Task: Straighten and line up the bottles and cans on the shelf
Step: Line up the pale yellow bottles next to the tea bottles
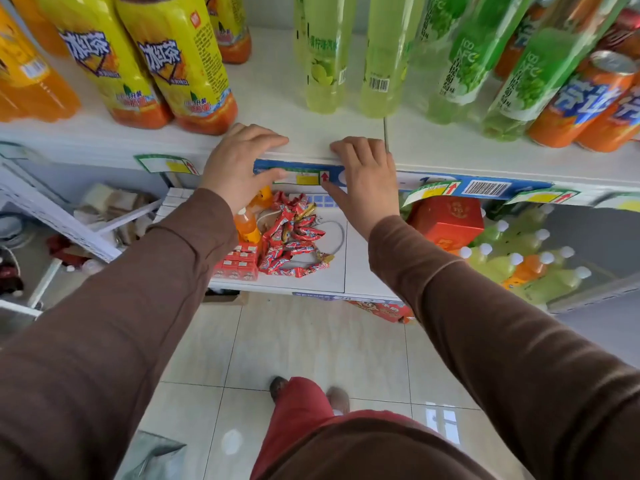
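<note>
Left hand (239,164) and right hand (365,178) resting near each other on the front edge of the shelf (277,109), fingers spread, holding nothing. Just beyond the left hand, 2 yellow tea bottles (180,60). Beyond the right, 2 pale green bottles (349,53); farther right, darker green bottles (485,60) and orange cans (585,98), tilted.

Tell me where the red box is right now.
The red box sits on the lower shelf, right of the right hand, beside the pale green bottles.
</note>
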`<action>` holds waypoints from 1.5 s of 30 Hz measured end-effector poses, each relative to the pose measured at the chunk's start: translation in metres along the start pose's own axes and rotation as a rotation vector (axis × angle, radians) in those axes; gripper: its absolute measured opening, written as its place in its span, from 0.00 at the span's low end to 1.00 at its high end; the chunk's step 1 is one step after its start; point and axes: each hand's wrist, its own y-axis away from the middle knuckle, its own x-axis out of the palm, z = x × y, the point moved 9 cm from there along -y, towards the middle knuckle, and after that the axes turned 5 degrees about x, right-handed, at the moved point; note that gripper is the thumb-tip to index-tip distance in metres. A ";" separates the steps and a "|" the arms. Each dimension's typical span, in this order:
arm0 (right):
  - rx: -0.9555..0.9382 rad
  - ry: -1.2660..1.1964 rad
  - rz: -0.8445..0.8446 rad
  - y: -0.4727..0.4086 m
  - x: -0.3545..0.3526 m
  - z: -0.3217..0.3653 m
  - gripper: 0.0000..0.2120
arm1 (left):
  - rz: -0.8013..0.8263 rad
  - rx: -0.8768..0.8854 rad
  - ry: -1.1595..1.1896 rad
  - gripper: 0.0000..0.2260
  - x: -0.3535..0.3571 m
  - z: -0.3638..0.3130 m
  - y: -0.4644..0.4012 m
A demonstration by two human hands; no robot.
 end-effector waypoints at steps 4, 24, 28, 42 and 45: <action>-0.008 0.003 -0.023 -0.001 -0.002 0.001 0.21 | -0.016 0.024 -0.017 0.21 0.002 0.002 -0.001; 0.368 -0.680 0.171 -0.047 -0.044 -0.081 0.32 | 0.130 -0.132 0.114 0.29 -0.035 -0.016 -0.065; 0.443 -0.654 0.142 -0.076 -0.049 -0.099 0.42 | 0.021 -0.218 0.305 0.37 -0.049 -0.013 -0.105; 0.460 -0.638 0.107 -0.126 -0.034 -0.098 0.44 | -0.013 0.008 0.541 0.45 -0.062 -0.016 -0.193; 0.451 -0.599 0.062 -0.124 -0.035 -0.093 0.41 | -0.018 0.036 0.570 0.42 -0.061 -0.016 -0.192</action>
